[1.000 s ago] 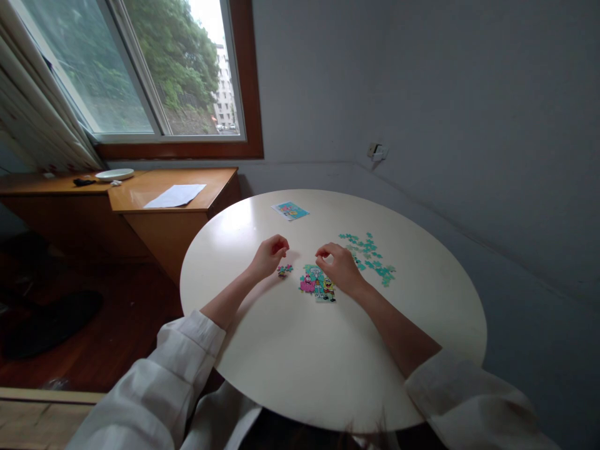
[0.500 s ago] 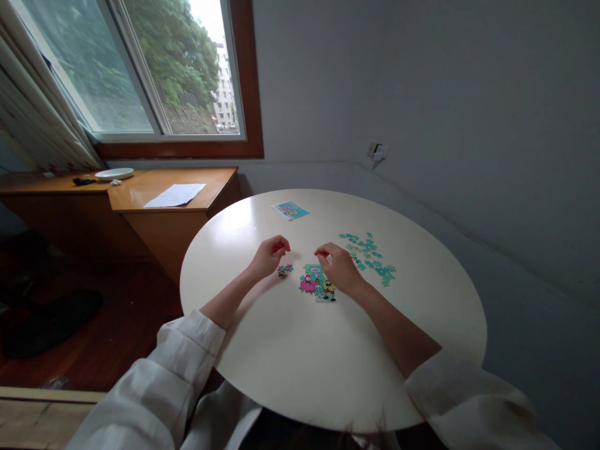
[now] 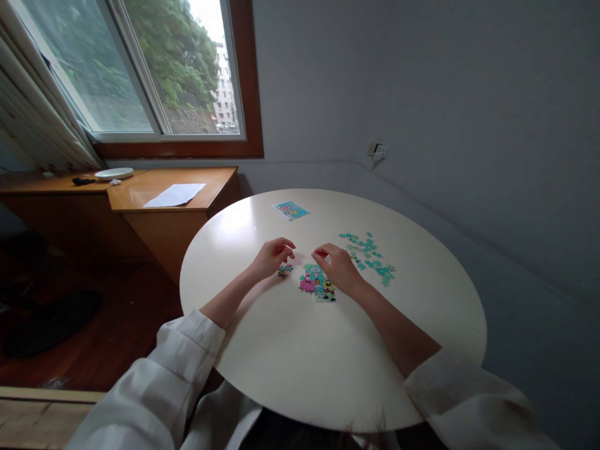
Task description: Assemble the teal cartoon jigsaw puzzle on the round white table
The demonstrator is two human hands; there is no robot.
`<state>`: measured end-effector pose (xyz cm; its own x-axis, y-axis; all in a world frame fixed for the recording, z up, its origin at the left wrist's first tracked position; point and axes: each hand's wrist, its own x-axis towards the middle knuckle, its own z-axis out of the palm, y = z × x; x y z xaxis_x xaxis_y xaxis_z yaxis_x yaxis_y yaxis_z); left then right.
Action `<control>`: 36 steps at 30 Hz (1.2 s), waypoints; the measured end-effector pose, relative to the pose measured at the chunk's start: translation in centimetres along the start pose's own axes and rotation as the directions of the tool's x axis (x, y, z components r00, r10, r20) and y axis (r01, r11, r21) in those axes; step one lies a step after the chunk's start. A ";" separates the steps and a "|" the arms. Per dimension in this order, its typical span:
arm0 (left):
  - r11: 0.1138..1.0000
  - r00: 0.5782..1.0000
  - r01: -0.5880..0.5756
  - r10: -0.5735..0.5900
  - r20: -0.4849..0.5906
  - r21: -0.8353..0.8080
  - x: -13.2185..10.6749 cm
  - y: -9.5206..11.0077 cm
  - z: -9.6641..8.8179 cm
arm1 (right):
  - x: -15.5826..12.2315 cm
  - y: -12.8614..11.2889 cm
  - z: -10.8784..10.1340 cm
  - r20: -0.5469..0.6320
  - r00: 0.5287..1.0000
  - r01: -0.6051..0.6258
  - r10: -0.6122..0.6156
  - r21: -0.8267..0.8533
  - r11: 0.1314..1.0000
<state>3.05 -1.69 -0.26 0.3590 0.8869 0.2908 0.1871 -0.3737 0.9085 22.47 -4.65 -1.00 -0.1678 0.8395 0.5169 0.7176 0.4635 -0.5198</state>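
A partly joined jigsaw puzzle (image 3: 308, 284) with cartoon figures lies on the round white table (image 3: 300, 362). Over its upper right edge is my right hand (image 3: 338, 265), thumb and fingertips pinched together; whatever they hold, if anything, is too small to make out. My left hand (image 3: 272, 257) hovers to the left, fingers curved and apart, with nothing visible in it. Just below it sits a little pile of pink and dark puzzle pieces (image 3: 284, 270). Loose green puzzle pieces (image 3: 370, 253) are spread to the right of my right hand, some partly hidden behind it.
Toward the far side of the table lies a picture card (image 3: 290, 210). A wooden desk (image 3: 220, 184) with a sheet of paper (image 3: 175, 195) and a white plate (image 3: 115, 174) stands under the window at left. The wall at right carries a socket (image 3: 377, 150).
My left hand has shifted slightly right, and its fingers have spread apart. My right hand has moved a touch left. The puzzle and the loose pieces look the same.
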 end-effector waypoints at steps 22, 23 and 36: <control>0.996 0.997 0.054 -0.050 -0.055 0.075 0.2 0.2 -0.1 | -0.1 0.2 0.2 0.002 1.000 0.028 -0.027 -0.009 1.000; 0.995 0.997 0.057 -0.052 -0.062 0.088 0.2 0.2 -0.1 | -0.1 0.2 0.2 0.001 1.000 0.027 -0.027 -0.009 1.000; 0.979 0.993 0.033 -0.010 -0.117 0.202 0.4 -0.7 -0.4 | -0.1 0.0 0.0 0.000 1.000 0.021 -0.021 0.006 1.000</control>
<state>2.68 -0.99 -0.70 0.2475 0.9162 0.3152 0.3795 -0.3910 0.8385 22.49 -4.68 -1.06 -0.1829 0.8293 0.5280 0.7098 0.4830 -0.5127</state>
